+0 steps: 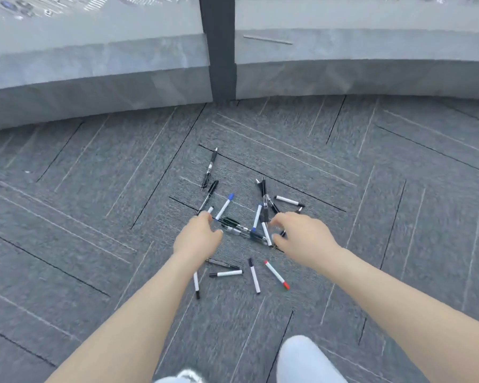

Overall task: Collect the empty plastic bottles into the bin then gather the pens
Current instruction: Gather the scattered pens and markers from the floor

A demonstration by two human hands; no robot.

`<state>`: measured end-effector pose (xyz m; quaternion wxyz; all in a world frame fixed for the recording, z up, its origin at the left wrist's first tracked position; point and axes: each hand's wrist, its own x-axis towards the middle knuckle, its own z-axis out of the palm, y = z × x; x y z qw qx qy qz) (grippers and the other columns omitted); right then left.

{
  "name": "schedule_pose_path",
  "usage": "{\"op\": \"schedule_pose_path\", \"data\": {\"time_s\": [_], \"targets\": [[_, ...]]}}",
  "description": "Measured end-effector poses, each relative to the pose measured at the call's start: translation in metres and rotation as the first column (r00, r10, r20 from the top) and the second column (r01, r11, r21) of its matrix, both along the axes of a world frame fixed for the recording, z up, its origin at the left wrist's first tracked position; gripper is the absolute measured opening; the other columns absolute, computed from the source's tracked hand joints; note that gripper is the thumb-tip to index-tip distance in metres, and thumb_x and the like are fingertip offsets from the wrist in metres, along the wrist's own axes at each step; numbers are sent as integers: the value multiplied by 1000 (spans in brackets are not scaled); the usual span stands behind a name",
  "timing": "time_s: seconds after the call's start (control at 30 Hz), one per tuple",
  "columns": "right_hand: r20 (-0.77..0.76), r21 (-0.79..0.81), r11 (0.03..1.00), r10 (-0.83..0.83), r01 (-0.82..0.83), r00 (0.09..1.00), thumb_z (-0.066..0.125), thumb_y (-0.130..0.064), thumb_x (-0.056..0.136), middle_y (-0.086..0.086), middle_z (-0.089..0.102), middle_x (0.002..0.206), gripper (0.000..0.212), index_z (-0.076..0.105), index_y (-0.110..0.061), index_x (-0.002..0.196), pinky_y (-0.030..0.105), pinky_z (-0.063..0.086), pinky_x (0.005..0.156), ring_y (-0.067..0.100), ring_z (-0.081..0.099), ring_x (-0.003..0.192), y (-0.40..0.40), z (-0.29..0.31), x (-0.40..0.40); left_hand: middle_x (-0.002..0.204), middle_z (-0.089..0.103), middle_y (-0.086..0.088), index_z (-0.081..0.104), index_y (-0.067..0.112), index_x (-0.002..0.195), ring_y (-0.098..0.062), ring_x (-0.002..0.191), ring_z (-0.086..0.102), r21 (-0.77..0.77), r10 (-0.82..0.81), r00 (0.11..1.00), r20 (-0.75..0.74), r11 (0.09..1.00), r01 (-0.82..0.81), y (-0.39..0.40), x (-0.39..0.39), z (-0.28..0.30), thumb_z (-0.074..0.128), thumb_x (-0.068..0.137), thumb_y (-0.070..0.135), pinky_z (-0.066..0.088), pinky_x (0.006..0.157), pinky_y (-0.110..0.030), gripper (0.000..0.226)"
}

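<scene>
Several pens and markers lie scattered on the grey carpet [94, 205]. A blue-capped marker [225, 206] and a black pen [210, 168] lie beyond my hands; a red-tipped marker [276, 275] and white markers [254, 275] lie nearer to me. My left hand [198, 236] hovers over the left side of the pile with fingers curled and apart, holding nothing. My right hand [302, 233] reaches in from the right, fingers spread around a cluster of pens [249, 233] between both hands. No bottles or bin are in view.
A low grey stone ledge [94, 78] runs across the far side below a window, split by a dark vertical post [221, 51]. My knee in light trousers [304, 360] shows at the bottom. Open carpet surrounds the pens.
</scene>
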<state>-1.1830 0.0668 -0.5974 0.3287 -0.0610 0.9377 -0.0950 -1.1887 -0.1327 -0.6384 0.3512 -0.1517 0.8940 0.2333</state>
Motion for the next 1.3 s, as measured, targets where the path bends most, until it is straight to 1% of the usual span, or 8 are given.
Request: {"op": "schedule_pose_path", "data": {"time_s": [0.27,0.43,0.6,0.77,0.93,1.1,1.2,1.3], "targets": [[-116,39,999,19,-15,993,45,-30,93,5,55,121,31,51,-16,120,39,45,84,29,55,109,-7,-132,-35,127,45,-13,38,12,127,-33,115,47,-180,-187,971,-153,971,158,-4,-47,-110,55,86,35,44,91,-45,50],[-246,99,989,-81,108,966,50,-53,88,5,46,127,56,40,-14,127,39,43,90,27,48,116,-5,-192,-55,143,32,-14,22,9,140,-32,127,38,-309,-251,953,-168,932,190,-1,-68,-160,46,83,62,44,91,-48,82],[-262,97,967,-203,235,943,52,-64,81,7,47,123,69,40,-11,123,34,44,74,26,53,108,-2,-218,-59,136,38,-14,27,5,134,-30,120,42,-446,-401,892,-208,851,278,4,-70,-186,51,80,64,48,83,-41,84],[-195,36,946,-310,323,931,56,-48,87,8,54,112,47,41,-11,111,38,49,76,28,58,98,-10,-216,-60,119,51,-17,35,6,118,-33,104,52,-216,-292,925,-244,946,242,14,-67,-182,55,87,24,46,77,-39,41],[-110,-32,918,-397,396,911,57,-32,88,8,56,102,32,42,-11,107,37,50,70,27,60,88,-18,-214,-57,117,54,-19,36,4,121,-34,102,56,-203,-298,916,-267,947,249,20,-56,-186,50,89,7,46,78,-38,35],[-110,-84,905,-425,418,899,58,-29,86,4,52,88,28,44,-11,101,28,39,53,19,54,70,-19,-219,-56,102,56,-20,41,1,108,-36,88,57,33,-69,953,-295,996,82,12,-59,-186,41,92,8,42,69,-39,17],[-120,-115,907,-417,404,901,55,-28,88,4,49,83,22,43,-11,96,29,37,52,18,49,64,-18,-223,-53,82,52,-9,41,5,105,-21,62,47,261,134,945,-299,964,-54,0,-61,-176,33,97,13,35,53,-32,13],[-142,-152,912,-403,382,904,52,-27,91,3,50,81,18,43,-12,93,27,33,49,14,45,59,-17,-228,-50,72,47,1,43,12,100,-14,57,40,365,257,895,-365,924,-116,-19,-57,-160,37,98,21,30,50,-28,11]]}}
